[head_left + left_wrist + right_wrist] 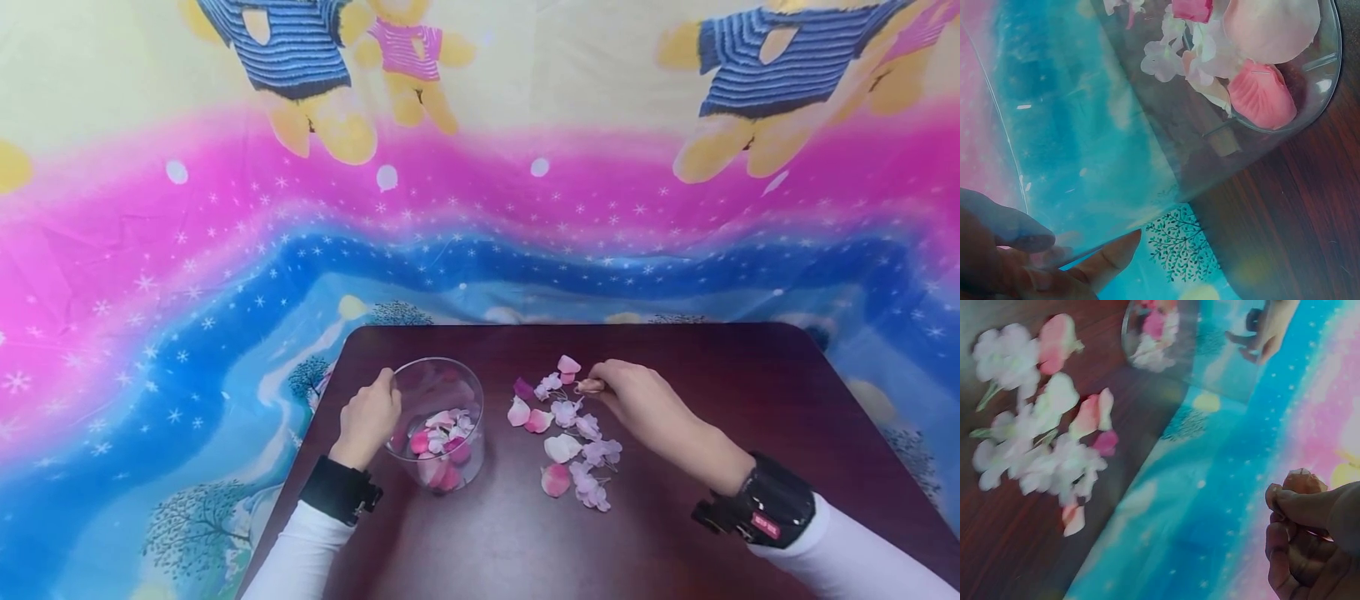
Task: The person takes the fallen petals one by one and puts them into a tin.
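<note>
My left hand (369,419) grips the rim of a clear round container (480,408) on its left side, thumb and fingers on either side of the wall. Pink, white and magenta petals and pale blossoms (1266,97) lie inside at the bottom. Over the far end of the loose flowers, my right hand (641,400) pinches a small peach-toned petal (1304,481) between thumb and fingers. Its other fingers are curled. Close to that hand lie pale lilac blossoms (566,412) on short stems and a pink petal (568,365).
Between the container and the right hand, a white petal (562,448), a pink petal (556,480) and more blossoms (1007,356) are scattered on the dark wooden table (495,550). A printed cloth (480,192) hangs behind the table's far edge.
</note>
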`<control>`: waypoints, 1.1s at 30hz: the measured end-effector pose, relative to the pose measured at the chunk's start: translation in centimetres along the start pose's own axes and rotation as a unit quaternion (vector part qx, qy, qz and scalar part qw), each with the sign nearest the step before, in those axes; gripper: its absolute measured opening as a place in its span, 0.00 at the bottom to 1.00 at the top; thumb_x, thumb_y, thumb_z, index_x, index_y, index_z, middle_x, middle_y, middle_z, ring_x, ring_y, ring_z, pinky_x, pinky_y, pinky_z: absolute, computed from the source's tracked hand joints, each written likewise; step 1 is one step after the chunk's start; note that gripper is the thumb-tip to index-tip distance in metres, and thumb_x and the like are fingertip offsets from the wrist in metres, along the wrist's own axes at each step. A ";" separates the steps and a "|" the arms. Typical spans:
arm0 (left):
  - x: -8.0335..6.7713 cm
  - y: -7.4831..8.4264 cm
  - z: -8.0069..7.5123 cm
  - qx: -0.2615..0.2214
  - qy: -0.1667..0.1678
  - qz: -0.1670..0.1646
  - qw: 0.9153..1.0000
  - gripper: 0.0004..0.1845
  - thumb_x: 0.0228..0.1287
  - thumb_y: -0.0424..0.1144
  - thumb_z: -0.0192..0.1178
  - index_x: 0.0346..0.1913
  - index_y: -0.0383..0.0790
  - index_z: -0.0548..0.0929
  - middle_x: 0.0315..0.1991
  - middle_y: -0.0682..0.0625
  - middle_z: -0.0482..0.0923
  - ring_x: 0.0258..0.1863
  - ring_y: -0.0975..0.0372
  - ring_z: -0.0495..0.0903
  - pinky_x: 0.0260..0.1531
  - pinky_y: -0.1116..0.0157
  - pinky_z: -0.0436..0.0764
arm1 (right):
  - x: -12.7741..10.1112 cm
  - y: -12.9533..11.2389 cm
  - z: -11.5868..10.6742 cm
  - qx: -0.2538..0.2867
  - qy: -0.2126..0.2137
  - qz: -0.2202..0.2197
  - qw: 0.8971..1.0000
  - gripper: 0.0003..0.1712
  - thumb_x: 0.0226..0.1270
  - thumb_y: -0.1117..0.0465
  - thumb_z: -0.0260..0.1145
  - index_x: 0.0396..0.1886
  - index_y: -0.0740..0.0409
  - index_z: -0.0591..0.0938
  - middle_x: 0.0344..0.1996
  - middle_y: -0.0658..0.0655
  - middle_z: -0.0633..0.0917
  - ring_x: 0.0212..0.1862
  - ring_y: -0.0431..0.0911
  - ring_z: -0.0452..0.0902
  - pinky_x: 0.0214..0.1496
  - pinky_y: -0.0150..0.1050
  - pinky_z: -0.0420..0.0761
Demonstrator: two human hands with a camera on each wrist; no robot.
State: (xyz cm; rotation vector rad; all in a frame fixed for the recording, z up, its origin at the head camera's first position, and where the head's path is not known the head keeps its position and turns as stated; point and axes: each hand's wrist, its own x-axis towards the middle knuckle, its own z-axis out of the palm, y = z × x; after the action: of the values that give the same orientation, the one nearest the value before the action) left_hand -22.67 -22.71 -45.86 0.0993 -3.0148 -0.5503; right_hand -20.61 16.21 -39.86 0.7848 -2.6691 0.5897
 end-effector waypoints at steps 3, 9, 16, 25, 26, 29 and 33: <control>0.0 0.0 0.0 0.002 0.001 0.002 1.000 0.07 0.73 0.38 0.50 0.47 0.40 0.74 0.21 0.45 0.74 0.20 0.52 0.76 0.19 0.57 0.71 | 1.0 -1.1 0.1 0.005 0.004 -0.007 1.000 0.06 0.62 0.66 0.73 0.31 0.53 0.83 0.25 0.46 0.80 0.28 0.38 0.73 0.35 0.39 0.79; 0.0 0.0 0.0 0.001 -0.001 0.000 1.000 0.07 0.74 0.38 0.49 0.46 0.40 0.74 0.22 0.45 0.74 0.20 0.52 0.75 0.19 0.57 0.70 | 2.7 -3.2 -0.1 0.016 0.001 -0.026 1.000 0.06 0.63 0.67 0.72 0.36 0.53 0.84 0.29 0.46 0.83 0.32 0.40 0.79 0.39 0.41 0.81; -0.1 0.0 0.1 0.001 0.004 0.000 1.000 0.07 0.74 0.38 0.50 0.46 0.41 0.75 0.22 0.46 0.74 0.20 0.53 0.75 0.19 0.58 0.70 | 4.2 -5.0 0.3 0.027 0.002 -0.054 0.998 0.05 0.64 0.66 0.72 0.37 0.53 0.86 0.30 0.46 0.83 0.34 0.40 0.81 0.41 0.40 0.83; -0.2 0.0 0.1 -0.003 0.006 0.005 1.000 0.06 0.74 0.37 0.50 0.45 0.40 0.75 0.20 0.47 0.71 0.18 0.55 0.73 0.17 0.60 0.68 | 5.9 -5.5 2.7 0.047 -0.001 -0.055 0.997 0.04 0.64 0.66 0.72 0.37 0.53 0.85 0.30 0.48 0.84 0.36 0.42 0.84 0.42 0.41 0.83; -0.2 0.0 0.1 -0.003 0.008 0.006 1.000 0.05 0.74 0.37 0.50 0.45 0.40 0.75 0.20 0.47 0.71 0.18 0.55 0.73 0.17 0.60 0.68 | 6.0 -5.6 2.9 0.047 0.000 -0.056 0.997 0.04 0.64 0.65 0.72 0.37 0.53 0.85 0.30 0.47 0.84 0.35 0.42 0.83 0.41 0.41 0.83; -0.2 0.1 0.0 -0.003 0.010 0.006 1.000 0.05 0.74 0.37 0.51 0.44 0.40 0.75 0.20 0.46 0.71 0.18 0.54 0.73 0.17 0.59 0.68 | 6.3 -6.2 3.4 0.050 0.004 -0.062 0.997 0.04 0.65 0.65 0.71 0.37 0.52 0.85 0.31 0.47 0.84 0.36 0.42 0.85 0.40 0.40 0.83; -0.2 0.1 0.0 -0.003 0.011 0.006 1.000 0.05 0.74 0.37 0.51 0.44 0.40 0.75 0.21 0.46 0.72 0.18 0.54 0.73 0.17 0.59 0.69 | 6.7 -7.2 4.0 0.058 0.006 -0.076 0.995 0.04 0.65 0.64 0.71 0.38 0.52 0.85 0.31 0.47 0.83 0.36 0.42 0.84 0.39 0.39 0.82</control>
State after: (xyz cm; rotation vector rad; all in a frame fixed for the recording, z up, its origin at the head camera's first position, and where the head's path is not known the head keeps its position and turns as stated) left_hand -22.51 -22.55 -45.83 0.0852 -2.9907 -0.5532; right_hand -22.55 5.90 -38.60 1.0034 -2.5542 0.7130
